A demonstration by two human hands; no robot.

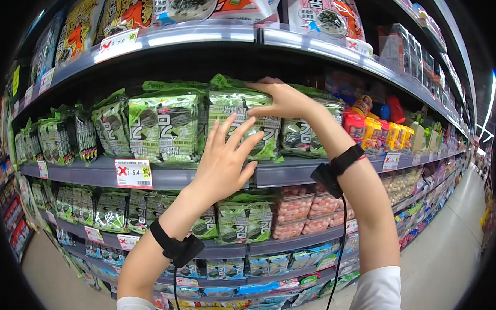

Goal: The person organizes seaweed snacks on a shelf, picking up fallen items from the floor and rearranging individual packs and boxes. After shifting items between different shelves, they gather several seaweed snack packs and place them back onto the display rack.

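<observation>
A green seaweed snack pack stands upright at the front of the middle shelf, among similar green packs. My right hand reaches in from the right and grips its upper part, thumb across the front and fingers over the top edge. In front of the same pack's lower half is my left hand, open, fingers spread and pointing up, fingertips overlapping the pack in this view. To the left sits a double green seaweed pack, and another green pack is partly behind my right forearm.
A shelf edge with large bags runs above my hands. Red and yellow containers stand to the right. Below are more green packs and pink-filled tubs. Cabled black wrist straps are on both arms. An aisle floor lies right.
</observation>
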